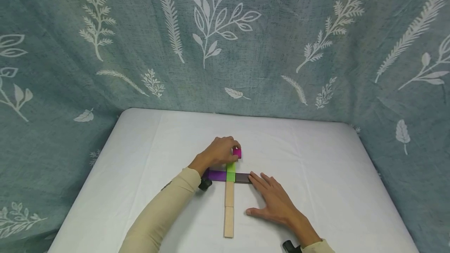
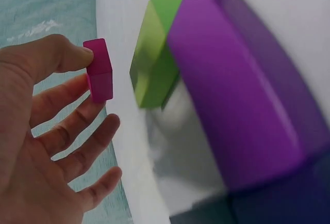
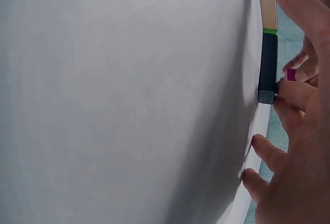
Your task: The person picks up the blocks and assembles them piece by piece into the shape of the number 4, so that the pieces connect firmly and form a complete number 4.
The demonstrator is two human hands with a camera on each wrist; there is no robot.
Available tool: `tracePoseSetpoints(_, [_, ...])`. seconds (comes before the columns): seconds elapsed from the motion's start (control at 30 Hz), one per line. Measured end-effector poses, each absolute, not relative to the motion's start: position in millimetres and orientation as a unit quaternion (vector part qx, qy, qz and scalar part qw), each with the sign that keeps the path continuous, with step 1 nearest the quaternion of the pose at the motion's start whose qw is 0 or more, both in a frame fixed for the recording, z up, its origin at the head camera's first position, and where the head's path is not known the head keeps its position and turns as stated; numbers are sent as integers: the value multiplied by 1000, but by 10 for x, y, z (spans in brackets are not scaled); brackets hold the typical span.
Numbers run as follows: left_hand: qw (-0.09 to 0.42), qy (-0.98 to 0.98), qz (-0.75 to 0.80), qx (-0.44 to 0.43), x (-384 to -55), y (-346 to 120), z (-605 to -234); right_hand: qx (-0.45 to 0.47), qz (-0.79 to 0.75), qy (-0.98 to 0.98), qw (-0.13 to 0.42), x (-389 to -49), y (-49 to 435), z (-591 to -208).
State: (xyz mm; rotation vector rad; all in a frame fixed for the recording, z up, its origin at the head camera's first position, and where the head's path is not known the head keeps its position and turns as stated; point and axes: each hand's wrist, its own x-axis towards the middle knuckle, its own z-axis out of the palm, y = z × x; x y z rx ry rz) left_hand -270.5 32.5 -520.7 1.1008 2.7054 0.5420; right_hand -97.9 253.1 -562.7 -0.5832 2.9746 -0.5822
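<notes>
My left hand (image 1: 218, 150) pinches a small magenta block (image 2: 100, 72) between thumb and fingertips, its other fingers spread loosely. It holds the block just past the far end of a cross of flat blocks. At the crossing lies a green block (image 1: 230, 177), with a lime block (image 1: 230, 167) beyond it. To the left runs a purple block (image 1: 217, 175), then a dark blue block (image 2: 294, 193) partly hidden by the left arm. A dark grey block (image 1: 241, 178) forms the right arm. My right hand (image 1: 275, 202) has its fingers spread, fingertips at that block's outer end.
Two pale wooden blocks (image 1: 229, 194) make the cross's near stem. Everything lies on a white cloth-covered table (image 1: 316, 159) with rounded far corners. Behind and beside it hangs a teal curtain (image 1: 267, 50) with white leaf prints. Dark wrist devices (image 1: 205, 184) show beneath the forearms.
</notes>
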Motion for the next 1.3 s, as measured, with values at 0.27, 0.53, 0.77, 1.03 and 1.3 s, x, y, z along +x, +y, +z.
tracePoseSetpoints(0.27, [105, 912, 213, 334, -2811, 13, -5190, -182, -188, 965, 35, -974, 2519, -5620])
tracePoseSetpoints(0.53, [118, 922, 227, 290, -2876, -295, -5245, -177, -185, 966, 41, -973, 2513, -5619])
tracePoseSetpoints(0.77, [109, 930, 222, 272, -2911, -465, -5275, -178, -195, 964, 33, -970, 2520, -5622])
tracePoseSetpoints(1.03, [104, 933, 219, 267, -2902, -555, -5302, -177, -195, 964, 34, -967, 2509, -5630])
tracePoseSetpoints(1.3, [110, 933, 225, 258, -2881, -586, -5325, -178, -192, 964, 36, -967, 2509, -5607])
